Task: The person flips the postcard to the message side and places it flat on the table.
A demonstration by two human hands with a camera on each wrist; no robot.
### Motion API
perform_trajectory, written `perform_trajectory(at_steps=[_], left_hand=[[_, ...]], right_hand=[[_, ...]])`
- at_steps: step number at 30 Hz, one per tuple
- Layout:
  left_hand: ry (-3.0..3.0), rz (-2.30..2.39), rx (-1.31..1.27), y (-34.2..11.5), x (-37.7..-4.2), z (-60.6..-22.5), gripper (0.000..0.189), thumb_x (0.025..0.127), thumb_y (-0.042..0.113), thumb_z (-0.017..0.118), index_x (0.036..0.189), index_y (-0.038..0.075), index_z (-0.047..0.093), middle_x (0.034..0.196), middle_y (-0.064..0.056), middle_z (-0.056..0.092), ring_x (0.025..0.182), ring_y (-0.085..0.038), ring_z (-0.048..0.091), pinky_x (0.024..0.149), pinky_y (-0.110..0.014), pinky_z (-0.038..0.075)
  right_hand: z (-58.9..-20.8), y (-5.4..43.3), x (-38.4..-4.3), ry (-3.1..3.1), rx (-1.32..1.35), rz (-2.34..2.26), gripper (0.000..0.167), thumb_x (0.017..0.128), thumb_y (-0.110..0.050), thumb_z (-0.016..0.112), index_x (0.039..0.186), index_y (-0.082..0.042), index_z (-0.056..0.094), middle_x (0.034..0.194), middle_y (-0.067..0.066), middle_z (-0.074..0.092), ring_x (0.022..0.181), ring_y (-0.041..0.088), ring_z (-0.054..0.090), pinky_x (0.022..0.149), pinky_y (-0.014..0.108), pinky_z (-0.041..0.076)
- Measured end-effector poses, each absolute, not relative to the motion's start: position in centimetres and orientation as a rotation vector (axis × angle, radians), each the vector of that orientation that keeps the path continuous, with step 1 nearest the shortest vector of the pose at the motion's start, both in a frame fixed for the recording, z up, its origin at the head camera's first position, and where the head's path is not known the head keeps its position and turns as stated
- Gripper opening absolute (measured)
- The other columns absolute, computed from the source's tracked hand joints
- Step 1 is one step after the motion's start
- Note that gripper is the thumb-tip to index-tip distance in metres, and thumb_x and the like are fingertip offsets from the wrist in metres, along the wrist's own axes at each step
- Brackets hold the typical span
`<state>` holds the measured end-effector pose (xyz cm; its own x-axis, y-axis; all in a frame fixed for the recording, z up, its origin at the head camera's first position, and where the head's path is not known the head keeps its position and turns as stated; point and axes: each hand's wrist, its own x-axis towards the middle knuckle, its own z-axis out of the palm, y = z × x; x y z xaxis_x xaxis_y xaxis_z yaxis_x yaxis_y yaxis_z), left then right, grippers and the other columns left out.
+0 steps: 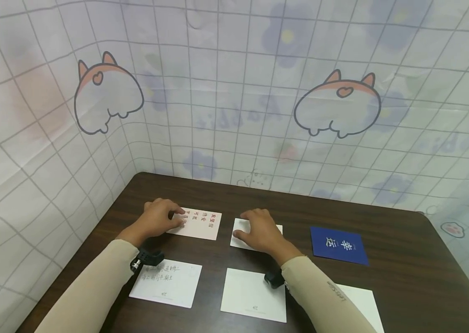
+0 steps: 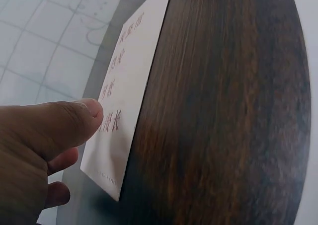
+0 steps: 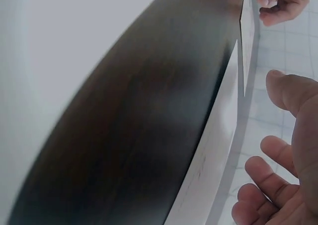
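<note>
At the far left of the table, my left hand [image 1: 157, 220] hovers at the left end of a pale card with red characters [image 1: 202, 224]. Its thumb and fingers are apart, and the thumb [image 2: 79, 118] overlaps the printing in the left wrist view. Over a white card [image 1: 240, 225] in the back middle is my right hand [image 1: 261, 232], which hides much of that card. The right wrist view shows its thumb [image 3: 283, 88] spread from loosely bent fingers [image 3: 268, 180], with nothing between them.
A blue card with white characters [image 1: 338, 245] lies at the back right. Nearer are a white card with handwriting [image 1: 168, 286], a plain white card [image 1: 253, 296] and another white card [image 1: 363, 300] partly under the right sleeve. A patterned cloth [image 1: 234, 92] hangs behind the dark table [image 1: 284, 201].
</note>
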<state>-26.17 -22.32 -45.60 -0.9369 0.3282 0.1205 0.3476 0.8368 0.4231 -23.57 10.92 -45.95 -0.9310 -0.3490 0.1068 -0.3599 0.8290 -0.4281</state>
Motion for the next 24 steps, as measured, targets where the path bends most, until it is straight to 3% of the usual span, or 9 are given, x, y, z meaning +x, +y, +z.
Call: perform_trajectory(at_steps=[10,24], left_hand=[[-3.011,-0.668,-0.511,-23.2,-26.6,-46.0,0.031,0.09,0.024,0.079,0.118,0.013,0.077,0.127,-0.012,0.068,0.12,-0.04,0.053,0.093,-0.062,0.028],[-3.056,-0.672,-0.479,-24.0,-27.5,-46.3,0.04,0.087,0.026,0.08,0.125,0.013,0.074,0.123,-0.01,0.069,0.119,-0.041,0.05,0.093,-0.066,0.028]], right_hand=[[-46.3,9.4,-23.6,-2.989,0.6,0.738,0.059,0.09,-0.046,0.077,0.134,-0.008,0.064,0.136,0.013,0.059,0.132,0.035,0.046,0.109,0.049,0.037],[-46.4,8.2,-24.2,-3.022,0.615,0.686,0.066,0.091,-0.053,0.073,0.139,-0.01,0.06,0.139,0.013,0.056,0.133,0.034,0.044,0.114,0.051,0.031]])
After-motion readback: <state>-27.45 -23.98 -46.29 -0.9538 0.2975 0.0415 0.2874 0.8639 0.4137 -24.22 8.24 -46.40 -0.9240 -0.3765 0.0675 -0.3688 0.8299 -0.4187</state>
